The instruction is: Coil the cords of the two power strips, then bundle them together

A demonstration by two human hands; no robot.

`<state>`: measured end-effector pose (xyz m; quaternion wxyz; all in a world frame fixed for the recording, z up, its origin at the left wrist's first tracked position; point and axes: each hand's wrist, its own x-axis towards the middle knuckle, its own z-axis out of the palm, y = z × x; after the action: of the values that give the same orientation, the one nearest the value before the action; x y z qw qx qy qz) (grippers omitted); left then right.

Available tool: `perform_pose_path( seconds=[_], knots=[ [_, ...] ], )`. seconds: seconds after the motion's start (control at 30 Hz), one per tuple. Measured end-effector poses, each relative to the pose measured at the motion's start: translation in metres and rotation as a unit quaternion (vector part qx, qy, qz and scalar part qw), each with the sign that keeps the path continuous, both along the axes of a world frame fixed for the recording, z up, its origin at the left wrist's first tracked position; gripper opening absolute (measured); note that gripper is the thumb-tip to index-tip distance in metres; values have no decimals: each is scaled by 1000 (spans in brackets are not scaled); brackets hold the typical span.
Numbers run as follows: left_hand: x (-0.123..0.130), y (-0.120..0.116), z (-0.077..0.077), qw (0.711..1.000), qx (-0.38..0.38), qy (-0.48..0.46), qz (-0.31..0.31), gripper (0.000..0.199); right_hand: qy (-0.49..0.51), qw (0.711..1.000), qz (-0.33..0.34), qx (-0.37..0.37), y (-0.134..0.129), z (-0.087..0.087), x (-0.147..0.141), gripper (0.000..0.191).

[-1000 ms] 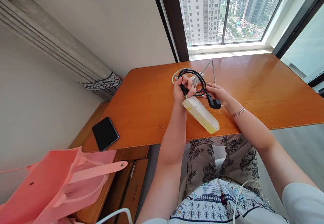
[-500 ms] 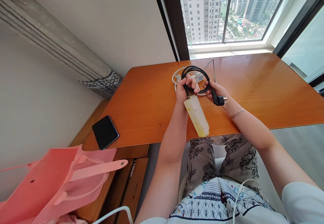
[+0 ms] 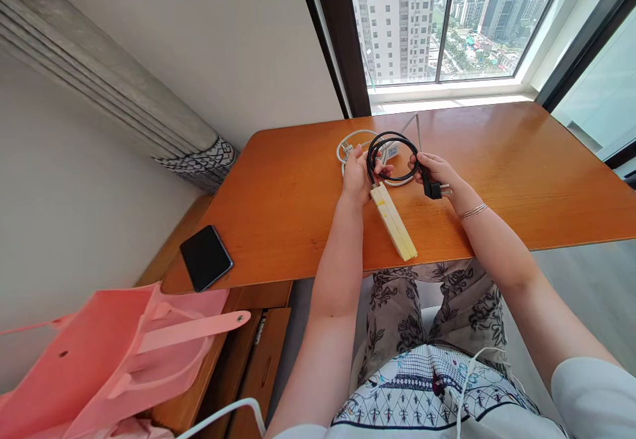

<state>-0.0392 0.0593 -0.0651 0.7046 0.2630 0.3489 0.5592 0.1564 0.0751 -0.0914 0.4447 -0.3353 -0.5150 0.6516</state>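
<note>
A black cable (image 3: 392,136) is coiled in loops between my two hands. My left hand (image 3: 360,173) holds the left side of the loops, its fingers curled through them. From there a cream power strip (image 3: 394,222) hangs down at a slant over the table's front edge area. My right hand (image 3: 437,173) is closed on the cable near its black plug (image 3: 433,189), whose metal prongs point right. Behind the loops lies a white cable (image 3: 342,142) with a white socket block (image 3: 392,150), partly hidden by the black coil.
The orange-brown wooden table (image 3: 288,207) spans the view below the window. A black phone or tablet (image 3: 206,258) lies at its left corner. A pink bag (image 3: 99,353) stands at the lower left, beside wooden drawers (image 3: 265,359).
The coil and power strip have shifted slightly right, and the strip has turned to show a narrower side. My right hand has moved a little right and up with the plug.
</note>
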Motion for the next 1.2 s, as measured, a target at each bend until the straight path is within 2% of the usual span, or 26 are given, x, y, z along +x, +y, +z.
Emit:
perform_pose_path(
  seconds=[0.13, 0.27, 0.53, 0.8, 1.2],
  knots=[
    [-1, 1, -1, 999, -34, 13, 12, 38, -36, 999, 16, 13, -2, 2, 1, 42],
    [-2, -2, 2, 999, -30, 20, 7, 34, -49, 998, 33, 22, -5, 5, 2, 41],
    [-10, -1, 2, 997, -26, -18, -72, 55, -54, 998, 33, 19, -6, 5, 2, 36],
    [-5, -8, 8, 991, -42, -41, -117, 48, -51, 998, -8, 22, -3, 2, 3, 35],
    [0, -7, 6, 992, -40, -91, -74, 43, -26, 1000, -11, -6, -7, 3, -2, 34]
  ],
)
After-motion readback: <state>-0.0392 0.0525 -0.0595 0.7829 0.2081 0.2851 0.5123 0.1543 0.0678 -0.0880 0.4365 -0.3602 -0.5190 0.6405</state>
